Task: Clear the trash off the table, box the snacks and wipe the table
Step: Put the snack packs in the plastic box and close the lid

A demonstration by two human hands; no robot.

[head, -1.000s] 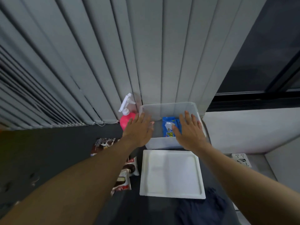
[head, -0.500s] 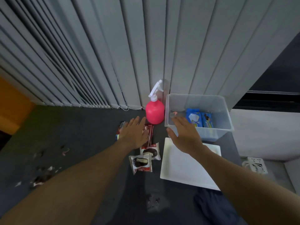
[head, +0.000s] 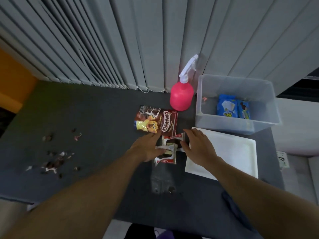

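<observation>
On the dark table (head: 103,118) lie a brown Koko Krunch packet (head: 155,123) and two white chocolate-pie packets, one upper (head: 173,140) and one lower (head: 168,155). My left hand (head: 148,147) rests on their left side, its thumb on the lower packet. My right hand (head: 198,147) touches the upper packet's right edge with thumb and fingertips. A clear plastic box (head: 224,125) at the back right holds two blue snack packets (head: 226,107). Its white lid (head: 231,152) lies flat in front of it. Crumbs and wrapper scraps (head: 55,163) are scattered on the left.
A pink spray bottle (head: 181,97) stands between the Koko Krunch packet and the box, against grey vertical blinds. A wet smear (head: 162,181) marks the table near me. A dark blue cloth (head: 231,202) shows beside my right forearm. A wall socket (head: 282,158) sits past the table's right edge.
Both hands have left the box and come back and down onto the chocolate-pie packets. My view has swung left and down, and the crumbs are now in sight.
</observation>
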